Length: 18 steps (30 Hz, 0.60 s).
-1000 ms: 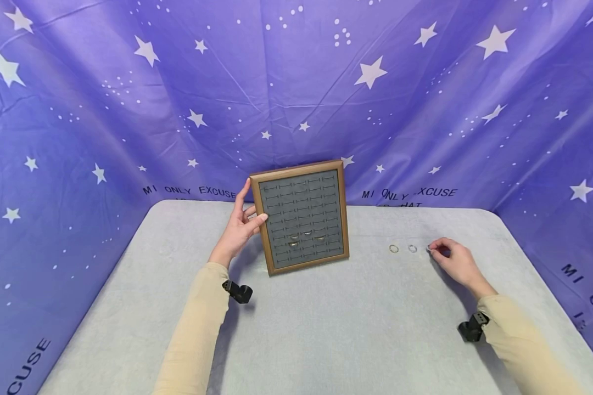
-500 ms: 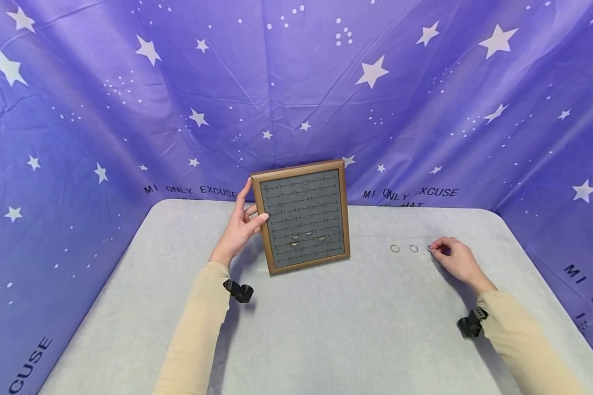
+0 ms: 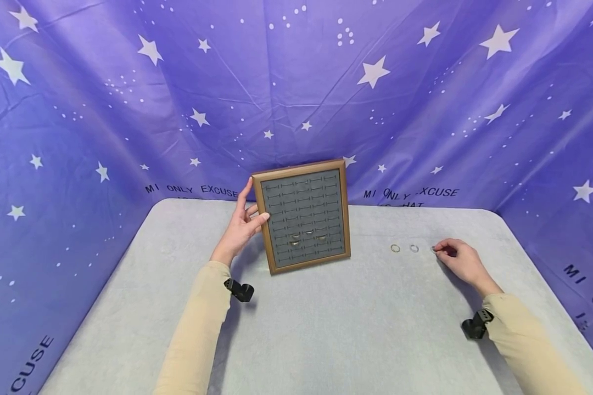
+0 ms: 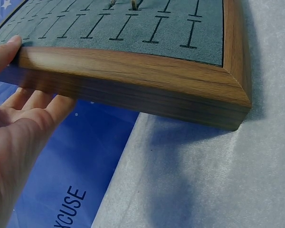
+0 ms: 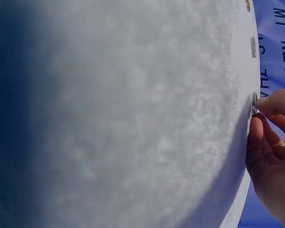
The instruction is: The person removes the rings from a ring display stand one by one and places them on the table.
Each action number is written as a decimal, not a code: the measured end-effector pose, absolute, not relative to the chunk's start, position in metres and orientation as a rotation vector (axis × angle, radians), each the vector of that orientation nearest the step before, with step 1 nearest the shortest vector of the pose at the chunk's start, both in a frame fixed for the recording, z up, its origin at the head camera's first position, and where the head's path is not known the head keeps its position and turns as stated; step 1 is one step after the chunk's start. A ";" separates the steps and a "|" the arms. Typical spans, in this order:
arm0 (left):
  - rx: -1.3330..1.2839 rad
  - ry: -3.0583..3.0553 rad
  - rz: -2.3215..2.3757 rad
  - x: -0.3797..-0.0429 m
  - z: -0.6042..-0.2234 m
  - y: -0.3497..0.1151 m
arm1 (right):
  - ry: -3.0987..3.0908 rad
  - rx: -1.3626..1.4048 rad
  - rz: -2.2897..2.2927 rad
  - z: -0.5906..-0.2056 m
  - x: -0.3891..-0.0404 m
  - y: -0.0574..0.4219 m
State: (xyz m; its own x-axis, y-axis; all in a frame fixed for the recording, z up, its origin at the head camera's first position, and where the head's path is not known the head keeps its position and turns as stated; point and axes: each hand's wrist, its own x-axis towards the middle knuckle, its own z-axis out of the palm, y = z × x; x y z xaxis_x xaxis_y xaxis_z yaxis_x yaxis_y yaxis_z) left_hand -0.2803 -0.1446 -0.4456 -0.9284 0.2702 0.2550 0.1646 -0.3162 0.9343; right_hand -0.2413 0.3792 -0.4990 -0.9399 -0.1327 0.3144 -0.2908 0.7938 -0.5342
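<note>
The desk [image 3: 326, 334] bears a tilted board [image 3: 345, 219], which the left hand [image 3: 238, 229] grips at its left side, thumb [image 4: 4, 53] over the rim [image 4: 133, 71]; steadiness there should help. The right hand [image 3: 460, 260], fingers [image 5: 256, 133] narrow, pinches a ring [image 3: 432, 249] at the right end of a row on the desk; whether it is lifted I cannot tell. A light fingertip hold should avoid nudging the silver ring [image 3: 414, 252] nearby or the gold ring [image 3: 395, 252] beyond.

Brown frame [image 4: 133, 71]; starry purple cloth [image 3: 296, 82]
</note>
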 end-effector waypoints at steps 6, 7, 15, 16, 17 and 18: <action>0.562 1.797 2.425 -0.280 -0.446 -0.144 | -2.698 0.238 0.984 -0.496 -0.234 0.377; 0.561 1.799 2.423 -0.280 -0.446 -0.144 | -2.691 0.229 1.006 -0.496 -0.232 0.375; 0.564 1.795 2.426 -0.281 -0.447 -0.144 | -2.637 0.285 1.146 -0.492 -0.225 0.346; 0.563 1.795 2.427 -0.281 -0.447 -0.144 | -2.635 0.296 1.166 -0.491 -0.225 0.341; 0.559 1.796 2.428 -0.281 -0.447 -0.144 | -2.638 0.308 1.179 -0.490 -0.225 0.336; 0.557 1.800 2.426 -0.281 -0.447 -0.144 | -2.640 0.319 1.196 -0.489 -0.225 0.331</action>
State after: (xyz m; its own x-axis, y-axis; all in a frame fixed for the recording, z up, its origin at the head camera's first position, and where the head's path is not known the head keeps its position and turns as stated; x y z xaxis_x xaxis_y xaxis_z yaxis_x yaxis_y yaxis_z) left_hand -0.2812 -0.1444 -0.4471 -0.9320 0.2671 0.2451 0.1570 -0.3119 0.9371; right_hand -0.2254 0.3307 -0.4885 -0.9511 -0.1038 0.2909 -0.2872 0.6440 -0.7091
